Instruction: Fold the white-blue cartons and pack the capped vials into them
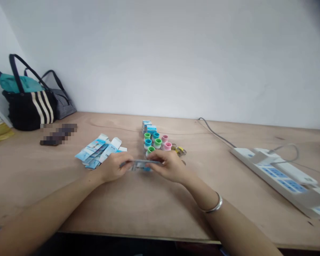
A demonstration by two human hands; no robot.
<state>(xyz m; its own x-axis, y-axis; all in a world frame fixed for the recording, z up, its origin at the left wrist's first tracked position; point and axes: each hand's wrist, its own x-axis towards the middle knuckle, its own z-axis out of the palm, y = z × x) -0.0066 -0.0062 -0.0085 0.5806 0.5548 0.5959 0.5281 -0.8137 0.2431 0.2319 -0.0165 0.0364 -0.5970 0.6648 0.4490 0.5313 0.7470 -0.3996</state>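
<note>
A flattened blue-and-white carton (140, 164) is held level between my two hands. My left hand (114, 168) pinches its left end, thumb and fingers closed. My right hand (169, 164) grips the right end from above. Left of it lies a loose pile of flat blue-and-white cartons (98, 151). Just beyond my right hand stand several small white containers with green, blue and pink rims, among them a green-rimmed one (157, 142) and a pink-rimmed one (168, 145). Behind these are small formed boxes (151, 128). Motion blurs the held carton's print.
Small yellow and brownish pieces (180, 151) lie right of the containers. A white power strip (277, 179) with a grey cable (216, 133) crosses the right side. At the left are a dark, partly pixelated object (52, 139), a black striped bag (29, 108) and a yellow-bottomed container (0, 129).
</note>
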